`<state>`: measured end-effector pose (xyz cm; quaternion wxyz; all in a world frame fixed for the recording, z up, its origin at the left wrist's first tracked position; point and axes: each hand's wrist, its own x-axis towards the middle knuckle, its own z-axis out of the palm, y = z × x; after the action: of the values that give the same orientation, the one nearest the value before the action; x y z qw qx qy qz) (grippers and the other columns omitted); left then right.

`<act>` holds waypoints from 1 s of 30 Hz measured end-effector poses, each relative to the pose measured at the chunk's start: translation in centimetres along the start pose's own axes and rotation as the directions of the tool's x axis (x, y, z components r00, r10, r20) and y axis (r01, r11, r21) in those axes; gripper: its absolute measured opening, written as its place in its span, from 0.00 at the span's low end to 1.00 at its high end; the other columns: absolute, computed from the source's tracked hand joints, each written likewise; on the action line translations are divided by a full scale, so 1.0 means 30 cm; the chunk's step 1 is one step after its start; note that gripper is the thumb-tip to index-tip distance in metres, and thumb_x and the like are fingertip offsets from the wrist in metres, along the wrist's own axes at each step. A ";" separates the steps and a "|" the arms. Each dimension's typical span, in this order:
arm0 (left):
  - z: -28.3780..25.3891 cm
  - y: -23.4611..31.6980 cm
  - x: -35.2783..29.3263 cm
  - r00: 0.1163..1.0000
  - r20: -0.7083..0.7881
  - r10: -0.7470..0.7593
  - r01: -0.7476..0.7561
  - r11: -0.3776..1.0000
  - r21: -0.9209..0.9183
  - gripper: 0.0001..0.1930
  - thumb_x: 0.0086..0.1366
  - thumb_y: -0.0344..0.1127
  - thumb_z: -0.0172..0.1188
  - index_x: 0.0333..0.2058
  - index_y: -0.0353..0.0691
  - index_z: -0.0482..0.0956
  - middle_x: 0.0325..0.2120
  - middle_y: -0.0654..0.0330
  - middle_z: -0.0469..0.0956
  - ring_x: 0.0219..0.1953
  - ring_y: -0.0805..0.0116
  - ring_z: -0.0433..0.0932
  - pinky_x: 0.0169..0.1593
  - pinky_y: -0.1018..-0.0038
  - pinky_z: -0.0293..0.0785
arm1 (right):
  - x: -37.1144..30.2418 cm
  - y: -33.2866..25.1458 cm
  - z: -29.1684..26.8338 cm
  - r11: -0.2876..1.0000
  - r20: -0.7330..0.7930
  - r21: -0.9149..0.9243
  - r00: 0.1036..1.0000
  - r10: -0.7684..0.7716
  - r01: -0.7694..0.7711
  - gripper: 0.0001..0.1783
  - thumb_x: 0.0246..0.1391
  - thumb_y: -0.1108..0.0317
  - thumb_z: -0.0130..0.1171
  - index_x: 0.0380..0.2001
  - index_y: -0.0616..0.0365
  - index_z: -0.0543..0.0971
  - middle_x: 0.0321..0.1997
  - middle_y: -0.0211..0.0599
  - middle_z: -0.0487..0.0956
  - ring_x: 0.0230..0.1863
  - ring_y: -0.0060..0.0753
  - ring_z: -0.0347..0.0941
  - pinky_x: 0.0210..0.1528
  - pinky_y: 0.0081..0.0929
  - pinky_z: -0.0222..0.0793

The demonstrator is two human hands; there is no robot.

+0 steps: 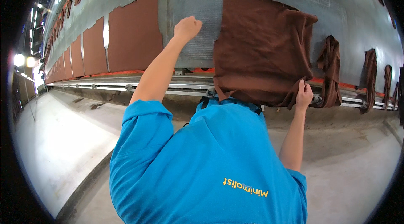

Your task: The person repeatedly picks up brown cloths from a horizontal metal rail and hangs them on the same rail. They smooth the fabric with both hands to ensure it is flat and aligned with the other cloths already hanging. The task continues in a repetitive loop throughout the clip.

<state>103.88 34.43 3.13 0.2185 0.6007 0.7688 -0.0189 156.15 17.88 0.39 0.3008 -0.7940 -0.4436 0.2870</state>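
A wide piece of brown fabric [263, 43] lies on the grey metal surface in front of me, slightly right of centre. Its right side is wrinkled, and its near edge hangs over the rail. My right hand [304, 94] is closed on the near right corner, pinching the cloth. My left hand [188, 28] is closed in a fist above the bare metal, left of the fabric and apart from it. Whatever the left fingers might hold is hidden. Left of that hand, a flat brown panel [134, 32] is spread smooth on the metal.
More flat brown panels [93, 47] run in a row to the far left. Several bunched strips of brown cloth [331, 70] hang over the near edge at right. A metal rail [185, 86] runs along that edge, above a pale floor [75, 127].
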 end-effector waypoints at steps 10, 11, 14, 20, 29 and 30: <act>0.020 -0.079 -0.098 0.983 -0.078 0.167 -0.184 0.921 -0.343 0.12 0.69 0.37 0.58 0.36 0.32 0.82 0.35 0.46 0.84 0.40 0.45 0.82 0.46 0.57 0.76 | -0.005 -0.010 -0.006 1.000 0.011 -0.001 1.000 -0.012 0.012 0.23 0.68 0.54 0.61 0.34 0.68 0.82 0.27 0.37 0.80 0.30 0.26 0.71 0.36 0.29 0.69; 0.027 -0.077 -0.093 0.972 -0.127 0.199 -0.230 0.915 -0.331 0.11 0.69 0.35 0.58 0.36 0.32 0.82 0.36 0.46 0.84 0.40 0.45 0.82 0.46 0.57 0.76 | -0.005 -0.016 -0.006 1.000 0.017 -0.006 1.000 -0.004 0.004 0.23 0.68 0.53 0.61 0.34 0.68 0.82 0.27 0.37 0.80 0.30 0.26 0.71 0.36 0.29 0.69; 0.057 -0.082 -0.062 0.943 -0.176 0.283 -0.320 0.915 -0.245 0.10 0.68 0.35 0.58 0.36 0.34 0.83 0.36 0.46 0.84 0.42 0.45 0.82 0.47 0.55 0.77 | -0.004 -0.022 -0.009 1.000 0.026 -0.009 1.000 0.007 -0.007 0.23 0.68 0.53 0.60 0.35 0.68 0.82 0.27 0.38 0.80 0.30 0.27 0.71 0.37 0.29 0.69; 0.088 -0.076 -0.013 0.935 -0.120 0.334 -0.336 0.942 0.009 0.10 0.66 0.36 0.59 0.36 0.35 0.83 0.36 0.46 0.83 0.44 0.44 0.82 0.48 0.53 0.78 | -0.003 0.001 -0.004 1.000 0.009 0.002 1.000 0.007 -0.007 0.23 0.67 0.53 0.61 0.35 0.67 0.82 0.27 0.40 0.80 0.31 0.27 0.71 0.38 0.30 0.70; 0.097 -0.024 0.026 0.948 -0.005 0.318 -0.306 0.916 0.259 0.11 0.65 0.37 0.62 0.35 0.32 0.82 0.35 0.41 0.83 0.39 0.43 0.84 0.45 0.53 0.81 | -0.005 0.004 0.001 1.000 -0.004 0.004 1.000 0.016 -0.016 0.23 0.68 0.51 0.60 0.35 0.66 0.83 0.28 0.39 0.81 0.32 0.29 0.73 0.39 0.30 0.70; 0.093 -0.032 0.037 0.956 -0.019 0.292 -0.282 0.938 0.203 0.11 0.65 0.37 0.61 0.36 0.33 0.82 0.34 0.43 0.83 0.37 0.44 0.84 0.43 0.54 0.80 | -0.006 0.001 0.000 1.000 -0.002 0.008 1.000 0.012 -0.012 0.23 0.68 0.51 0.60 0.35 0.66 0.83 0.28 0.38 0.81 0.32 0.29 0.73 0.39 0.30 0.70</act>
<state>103.68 34.36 -0.02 0.1392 0.7253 0.6725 -0.0483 156.09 17.72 0.40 0.3028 -0.7956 -0.4375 0.2895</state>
